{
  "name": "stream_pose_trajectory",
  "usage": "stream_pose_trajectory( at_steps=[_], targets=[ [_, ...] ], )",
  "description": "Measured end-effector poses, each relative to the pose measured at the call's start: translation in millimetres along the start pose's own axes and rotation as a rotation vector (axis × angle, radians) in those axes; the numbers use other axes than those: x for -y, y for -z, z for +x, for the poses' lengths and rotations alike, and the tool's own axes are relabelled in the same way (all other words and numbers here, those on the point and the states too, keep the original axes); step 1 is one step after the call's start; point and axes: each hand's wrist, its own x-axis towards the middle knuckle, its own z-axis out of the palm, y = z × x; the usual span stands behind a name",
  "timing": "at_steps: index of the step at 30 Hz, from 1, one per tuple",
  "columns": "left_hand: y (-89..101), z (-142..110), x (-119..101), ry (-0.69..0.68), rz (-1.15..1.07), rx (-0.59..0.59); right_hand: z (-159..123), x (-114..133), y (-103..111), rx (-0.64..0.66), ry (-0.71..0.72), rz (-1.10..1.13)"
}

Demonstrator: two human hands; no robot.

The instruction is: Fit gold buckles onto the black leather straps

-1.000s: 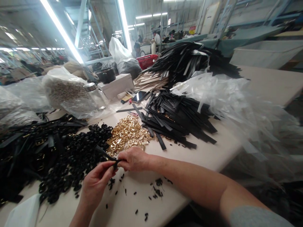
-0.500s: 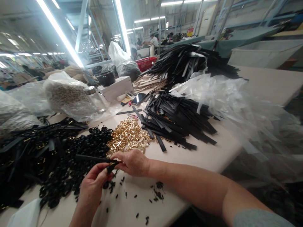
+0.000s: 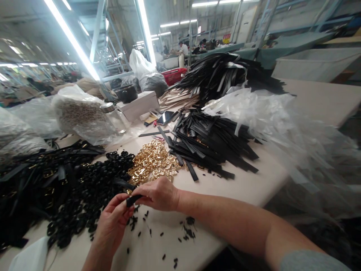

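Observation:
Between my two hands is a black strap (image 3: pixel 133 200) with a gold buckle (image 3: pixel 129 191) showing at its fold. My left hand (image 3: pixel 114 216) is closed, pinching the strap near its lower end. From the right, my right hand (image 3: pixel 158 194) also grips the strap, with its fingertips partly hidden. Just beyond the hands lies a heap of gold buckles (image 3: pixel 153 160). Left of that heap spreads a pile of small black loops (image 3: pixel 93 188). Further back and to the right, loose black straps (image 3: pixel 208 139) lie in a pile.
Straps with gold buckles (image 3: pixel 34 180) are heaped at far left. Small black scraps (image 3: pixel 187 231) dot the table (image 3: pixel 208 210) near its front edge. Plastic sheeting (image 3: pixel 282 120) covers the right side. A glass jar (image 3: pixel 114 116), a white box (image 3: pixel 138 106) and a phone (image 3: pixel 165 117) stand or lie behind.
The long strap end that pointed left across the black loops has swung down and shortened in view. A gold buckle now shows between the hands, which have stayed nearly in place.

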Motion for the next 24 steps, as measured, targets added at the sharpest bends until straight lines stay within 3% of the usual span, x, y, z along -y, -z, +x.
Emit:
stream_pose_trajectory(
  at_steps=[11,18,21,24],
  targets=[
    [-1.1,0.3,2.8,0.084,-0.11,0.025,3.6,1.1,4.0,0.015,0.091,-0.154],
    [-1.3,-3.0,2.6,-0.034,0.022,0.077,5.1,0.4,8.1,0.058,0.104,-0.21],
    [-1.6,-2.9,2.8,-0.119,0.061,0.056,5.9,1.6,10.8,0.094,0.092,-0.242],
    [0.6,-0.9,3.9,-0.12,0.094,0.04,6.2,3.6,12.2,0.13,0.067,-0.257]
  ],
)
